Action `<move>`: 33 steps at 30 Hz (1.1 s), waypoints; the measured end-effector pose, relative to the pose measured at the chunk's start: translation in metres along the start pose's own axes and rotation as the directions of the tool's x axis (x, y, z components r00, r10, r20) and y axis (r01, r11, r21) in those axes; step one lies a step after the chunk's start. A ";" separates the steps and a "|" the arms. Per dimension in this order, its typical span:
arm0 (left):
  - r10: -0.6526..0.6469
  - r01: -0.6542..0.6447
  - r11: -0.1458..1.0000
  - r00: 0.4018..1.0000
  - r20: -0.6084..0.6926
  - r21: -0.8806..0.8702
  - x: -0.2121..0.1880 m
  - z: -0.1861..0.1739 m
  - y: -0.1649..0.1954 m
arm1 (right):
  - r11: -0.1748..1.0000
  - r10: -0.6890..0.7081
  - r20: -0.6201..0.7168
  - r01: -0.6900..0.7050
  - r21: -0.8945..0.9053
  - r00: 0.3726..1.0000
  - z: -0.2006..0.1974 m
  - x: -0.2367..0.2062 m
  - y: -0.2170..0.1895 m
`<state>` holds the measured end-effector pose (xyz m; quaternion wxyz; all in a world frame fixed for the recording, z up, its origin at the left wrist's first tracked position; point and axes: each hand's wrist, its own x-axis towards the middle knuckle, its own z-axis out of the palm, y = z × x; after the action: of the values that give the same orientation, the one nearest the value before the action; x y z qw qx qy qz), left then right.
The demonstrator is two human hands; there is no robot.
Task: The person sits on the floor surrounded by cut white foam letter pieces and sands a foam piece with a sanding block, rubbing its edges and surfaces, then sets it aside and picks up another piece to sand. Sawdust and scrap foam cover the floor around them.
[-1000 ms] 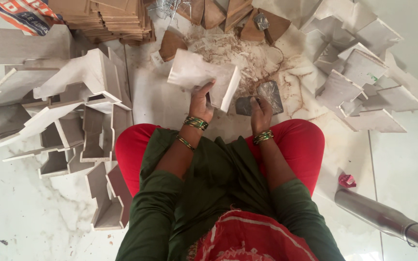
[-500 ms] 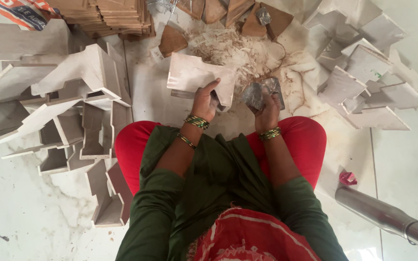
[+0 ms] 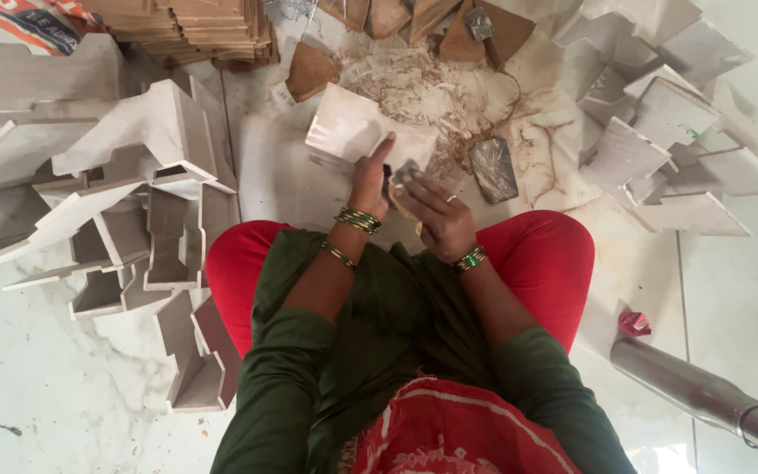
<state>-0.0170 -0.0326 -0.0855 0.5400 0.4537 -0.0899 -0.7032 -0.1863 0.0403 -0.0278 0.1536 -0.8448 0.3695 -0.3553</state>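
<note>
White angled pieces (image 3: 125, 202) are lying heaped on the floor (image 3: 46, 386). The left hand (image 3: 368, 180) is gripping a pale flat panel (image 3: 348, 132) above the lap, fingers clamped on its edge. The right hand (image 3: 436, 215) is pinching a small grey block (image 3: 407, 171) against it.

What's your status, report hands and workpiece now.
Left hand grips pale board piece. Right hand holds small grey block against its edge. Dark block lies beside on floor; nothing blocking.

Tile-craft workshop floor: cut tile pieces (image 3: 133, 175), stacked boards (image 3: 190, 26), dust.
</note>
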 end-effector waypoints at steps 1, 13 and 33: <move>-0.022 0.024 0.999 0.998 -0.065 0.031 -0.001 0.000 0.003 | 0.998 -0.053 0.025 0.053 -0.018 0.998 0.001 0.001 -0.001; 0.148 -0.145 0.989 0.987 -0.069 0.043 -0.002 0.003 0.008 | 0.997 -0.077 -0.044 0.077 0.006 0.996 -0.011 0.006 0.009; 0.063 -0.053 0.994 0.993 -0.103 0.096 -0.011 0.020 0.017 | 0.992 0.124 -0.105 -0.123 0.014 0.987 0.002 0.011 -0.003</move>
<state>-0.0204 -0.0376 -0.0575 0.5425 0.5121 -0.1069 -0.6573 -0.1776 0.0342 -0.0219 0.1586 -0.7997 0.4273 -0.3908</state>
